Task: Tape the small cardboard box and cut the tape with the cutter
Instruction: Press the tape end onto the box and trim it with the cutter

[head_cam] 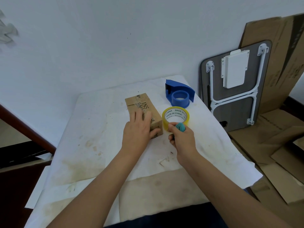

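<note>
Hands steady a small box and hold a teal cutter

Cardboard box [143, 113], small and brown with dark printed letters, lies near the middle of a stained white bench [92, 145]. The left hand [138, 131] lies flat on the box's near end, fingers spread over the top and thumb against the near face; its grip is open, pressing rather than clasping. Just right of the box, touching or nearly so, a roll of yellowish clear tape [175, 117] stands tilted on the bench. The right hand [181, 139] is at the roll's near edge, its grip closed in a fist around a small teal cutter [180, 126] whose tip pokes out above the thumb. Whether a blade is out cannot be told. Farther away, to the right, a blue tape dispenser [179, 93] sits on the bench. Right of the bench, a folded lap table [233, 89] leans among flattened cardboard sheets [279, 66].
</note>
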A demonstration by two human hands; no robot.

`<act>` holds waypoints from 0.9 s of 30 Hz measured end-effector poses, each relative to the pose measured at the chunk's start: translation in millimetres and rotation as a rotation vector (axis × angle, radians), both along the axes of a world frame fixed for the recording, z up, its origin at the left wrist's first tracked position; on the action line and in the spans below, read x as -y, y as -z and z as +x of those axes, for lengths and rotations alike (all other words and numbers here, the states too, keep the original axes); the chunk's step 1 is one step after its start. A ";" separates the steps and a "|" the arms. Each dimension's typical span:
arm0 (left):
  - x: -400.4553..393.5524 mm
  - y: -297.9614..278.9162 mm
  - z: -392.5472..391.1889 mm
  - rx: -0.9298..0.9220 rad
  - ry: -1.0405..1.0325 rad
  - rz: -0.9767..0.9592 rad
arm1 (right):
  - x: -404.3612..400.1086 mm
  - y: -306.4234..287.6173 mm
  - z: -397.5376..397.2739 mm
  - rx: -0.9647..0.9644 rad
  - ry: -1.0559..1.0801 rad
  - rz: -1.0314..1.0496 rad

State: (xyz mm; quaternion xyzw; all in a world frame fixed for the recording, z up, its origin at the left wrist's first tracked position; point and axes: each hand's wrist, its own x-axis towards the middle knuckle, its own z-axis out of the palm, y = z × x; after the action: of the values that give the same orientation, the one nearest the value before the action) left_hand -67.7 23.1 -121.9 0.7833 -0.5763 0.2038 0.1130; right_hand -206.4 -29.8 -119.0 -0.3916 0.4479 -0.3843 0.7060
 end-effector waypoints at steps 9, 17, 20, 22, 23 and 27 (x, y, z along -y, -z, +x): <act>-7.6 5.2 21.4 -0.013 0.073 0.066 | 3.3 2.1 -6.6 -0.036 -0.011 -0.026; -20.0 -15.3 52.8 -0.275 0.261 0.198 | 31.6 -6.8 -31.7 0.010 0.105 0.013; -13.7 -33.0 36.6 -0.203 0.177 0.146 | 47.9 -9.7 -42.6 0.070 0.181 0.068; -2.4 -40.3 10.4 -0.112 0.195 -0.002 | 56.7 -10.0 -50.8 0.087 0.216 0.081; 5.5 -41.4 -5.0 -0.121 0.242 -0.052 | 59.8 -9.9 -54.5 0.089 0.231 0.083; 42.4 -32.9 -52.2 -0.347 0.347 0.141 | 64.8 -7.4 -65.3 0.072 0.257 0.090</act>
State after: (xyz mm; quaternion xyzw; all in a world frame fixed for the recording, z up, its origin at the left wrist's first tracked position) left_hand -119.8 -19.2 -89.0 0.7019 -0.6867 0.0031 0.1888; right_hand -271.7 -94.6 -111.5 -0.2849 0.4854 -0.4651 0.6833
